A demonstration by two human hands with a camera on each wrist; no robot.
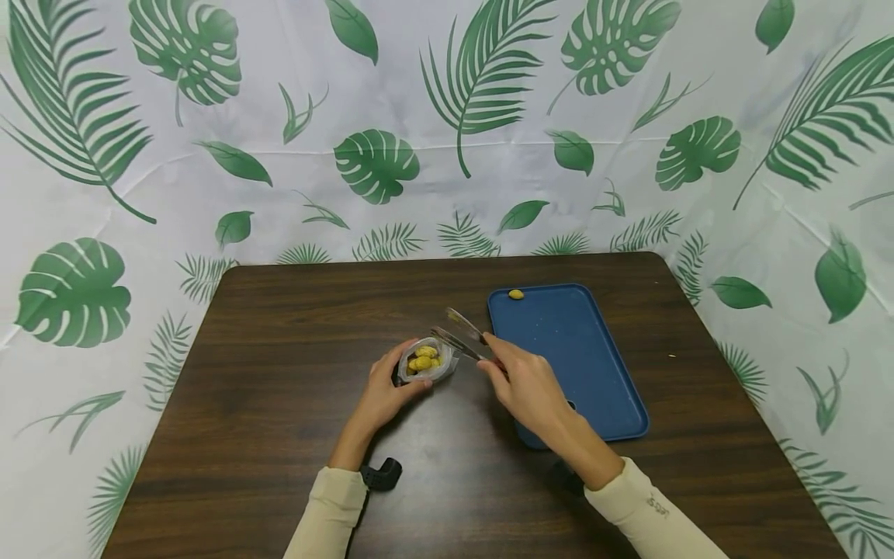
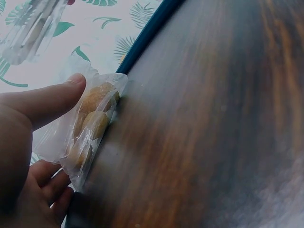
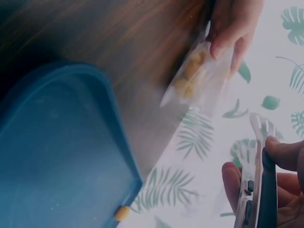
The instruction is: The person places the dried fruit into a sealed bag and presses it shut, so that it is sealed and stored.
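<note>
My left hand (image 1: 380, 394) grips a clear plastic bag (image 2: 71, 137), thumb on one side and fingers around the other. Its mouth gapes upward in the head view, showing several small yellow-brown rounded pieces (image 1: 424, 359) inside. Metal tongs (image 1: 462, 342) with dark grips are held in my right hand (image 1: 531, 382), between thumb and fingers. Their two arms stand apart with nothing between the tips, which are just beside the bag's mouth in the head view. One yellow-brown piece (image 1: 516, 294) lies at the far left corner of the blue tray (image 1: 569, 349).
The tray rests on the right part of the dark wooden table (image 1: 293, 341), partly under my right forearm. A leaf-patterned white cloth (image 1: 293, 186) hangs behind and around the table. Black bands with cameras (image 1: 382, 474) sit on my wrists.
</note>
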